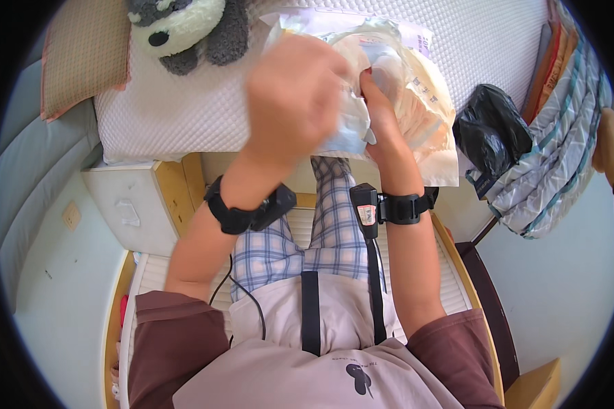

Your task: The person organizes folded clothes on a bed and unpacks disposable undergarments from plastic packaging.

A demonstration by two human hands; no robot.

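Observation:
My right hand (pixel 383 124) grips a crinkled plastic packaging bag (pixel 426 109), its thumb with a red nail lying over the near side. The bag is cream, white and pale blue, and looks gaping at the top with folds of clear film. What lies inside cannot be made out. My left hand (pixel 293 99) is raised just left of the bag, in front of its left part. Motion blurs it, but the fingers look curled into a fist. Anything within them is hidden.
A white quilted bed (pixel 184 116) lies ahead, with a grey and white plush toy (pixel 187 34) and a checked pillow (pixel 89 51). A black plastic bag (pixel 492 129) sits at right beside folded striped bedding (pixel 552 150). A white cabinet (pixel 126 204) stands left below the bed edge.

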